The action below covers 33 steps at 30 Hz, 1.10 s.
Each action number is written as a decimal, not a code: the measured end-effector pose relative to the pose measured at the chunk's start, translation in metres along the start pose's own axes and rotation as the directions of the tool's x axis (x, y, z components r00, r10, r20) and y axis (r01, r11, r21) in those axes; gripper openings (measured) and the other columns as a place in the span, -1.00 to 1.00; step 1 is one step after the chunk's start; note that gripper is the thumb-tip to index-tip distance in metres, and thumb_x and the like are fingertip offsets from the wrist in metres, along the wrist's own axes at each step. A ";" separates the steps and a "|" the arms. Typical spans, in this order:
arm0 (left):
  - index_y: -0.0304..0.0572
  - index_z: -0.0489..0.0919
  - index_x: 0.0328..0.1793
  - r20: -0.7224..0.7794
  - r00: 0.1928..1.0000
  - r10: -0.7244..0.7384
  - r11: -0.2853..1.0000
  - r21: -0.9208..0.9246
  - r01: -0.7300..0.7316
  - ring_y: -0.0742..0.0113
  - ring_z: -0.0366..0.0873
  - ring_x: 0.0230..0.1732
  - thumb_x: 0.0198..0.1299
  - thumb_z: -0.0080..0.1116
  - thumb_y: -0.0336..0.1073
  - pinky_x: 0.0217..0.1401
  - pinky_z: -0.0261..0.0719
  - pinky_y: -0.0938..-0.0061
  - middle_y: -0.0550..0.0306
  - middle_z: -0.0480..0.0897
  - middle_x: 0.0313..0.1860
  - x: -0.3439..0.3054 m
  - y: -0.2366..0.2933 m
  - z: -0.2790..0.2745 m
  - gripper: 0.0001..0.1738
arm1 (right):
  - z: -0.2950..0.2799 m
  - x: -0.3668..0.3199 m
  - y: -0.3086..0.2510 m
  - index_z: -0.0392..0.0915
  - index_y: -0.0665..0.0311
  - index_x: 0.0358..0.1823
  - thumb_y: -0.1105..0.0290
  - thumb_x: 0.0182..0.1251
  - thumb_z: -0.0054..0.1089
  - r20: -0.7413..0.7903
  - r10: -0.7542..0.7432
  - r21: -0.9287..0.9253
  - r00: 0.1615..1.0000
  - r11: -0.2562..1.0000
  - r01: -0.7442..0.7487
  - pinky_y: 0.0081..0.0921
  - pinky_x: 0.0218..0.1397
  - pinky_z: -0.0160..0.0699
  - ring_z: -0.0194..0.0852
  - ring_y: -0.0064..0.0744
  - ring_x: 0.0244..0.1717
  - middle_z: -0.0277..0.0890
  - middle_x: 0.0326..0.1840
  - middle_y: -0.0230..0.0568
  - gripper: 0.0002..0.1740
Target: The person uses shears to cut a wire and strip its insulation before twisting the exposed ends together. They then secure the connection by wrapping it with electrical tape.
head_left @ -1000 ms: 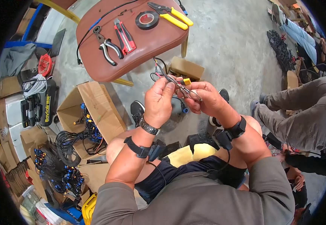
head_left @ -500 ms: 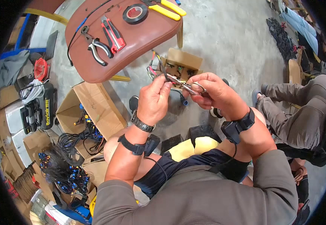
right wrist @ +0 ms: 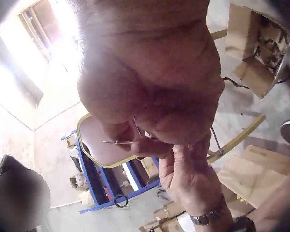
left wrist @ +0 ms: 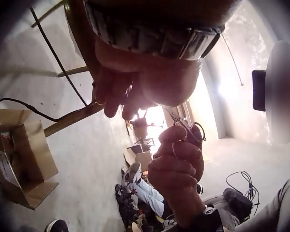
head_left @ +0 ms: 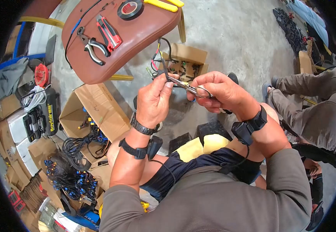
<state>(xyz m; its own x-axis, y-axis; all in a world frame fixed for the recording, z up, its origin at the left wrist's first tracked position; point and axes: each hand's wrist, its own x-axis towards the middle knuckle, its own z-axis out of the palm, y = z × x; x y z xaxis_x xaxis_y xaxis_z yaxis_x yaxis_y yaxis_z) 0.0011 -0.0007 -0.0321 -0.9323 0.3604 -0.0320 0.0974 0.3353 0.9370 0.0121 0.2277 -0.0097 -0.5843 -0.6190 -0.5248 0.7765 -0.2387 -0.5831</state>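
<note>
In the head view the left hand pinches a dark cable between thumb and forefinger; thin coloured wires spread from it above the hand. Small metal scissors are in the right hand, finger and thumb at the loop handles, their blades pointing at the left fingertips. The left wrist view shows the right hand with the scissor handle loop beside its fingers. How far the blades stand apart cannot be told.
A brown chair seat bears pliers, a red cutter, black tape and a yellow-handled tool. Cardboard boxes and cable bundles lie at the left. Another person's legs are at the right.
The head view has shifted, so the chair sits further up and left. The scissors now point more clearly toward the left fingertips, and the coloured wires stand higher above the left hand.
</note>
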 end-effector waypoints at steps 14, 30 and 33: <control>-0.37 0.61 0.06 -0.016 1.000 -0.017 0.990 -0.143 0.015 0.44 0.60 -0.05 0.44 0.00 -0.40 0.06 0.53 0.51 0.10 0.72 -0.09 0.001 0.003 0.002 -0.76 | 0.008 -0.001 0.001 0.58 0.33 -0.16 0.20 0.37 0.19 0.022 -0.100 -0.106 0.995 0.989 0.102 -0.70 -0.67 0.25 0.25 -0.73 -0.65 0.36 -0.59 -0.49 -0.70; -0.38 0.59 -0.04 0.119 0.978 -0.173 0.963 0.229 0.142 0.45 0.64 -0.24 0.41 0.02 -0.41 -0.10 0.59 0.53 0.16 0.70 -0.23 0.007 -0.007 -0.011 -0.81 | -0.001 0.008 -0.002 0.62 0.38 -0.17 0.30 0.24 0.26 0.041 -0.386 -0.884 0.922 0.415 0.213 -0.31 -0.37 0.47 0.55 -0.21 -0.48 0.55 -0.52 -0.07 -0.72; -0.41 0.59 -0.02 0.093 0.970 -0.223 0.966 -0.116 0.233 0.43 0.65 -0.24 0.42 0.03 -0.40 -0.12 0.60 0.53 0.11 0.70 -0.21 0.006 -0.014 -0.007 -0.80 | 0.001 0.009 -0.003 0.62 0.37 -0.17 0.30 0.22 0.27 0.029 -0.405 -0.887 0.914 0.410 0.210 -0.32 -0.37 0.47 0.55 -0.25 -0.47 0.55 -0.53 -0.08 -0.72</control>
<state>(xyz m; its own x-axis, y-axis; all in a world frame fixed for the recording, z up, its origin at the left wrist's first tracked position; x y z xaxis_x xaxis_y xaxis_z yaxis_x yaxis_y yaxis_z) -0.0083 -0.0090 -0.0426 -0.8938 0.3564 -0.2721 -0.1633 0.3065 0.9377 0.0043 0.2224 -0.0121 -0.8418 -0.4906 -0.2250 -0.0135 0.4359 -0.8999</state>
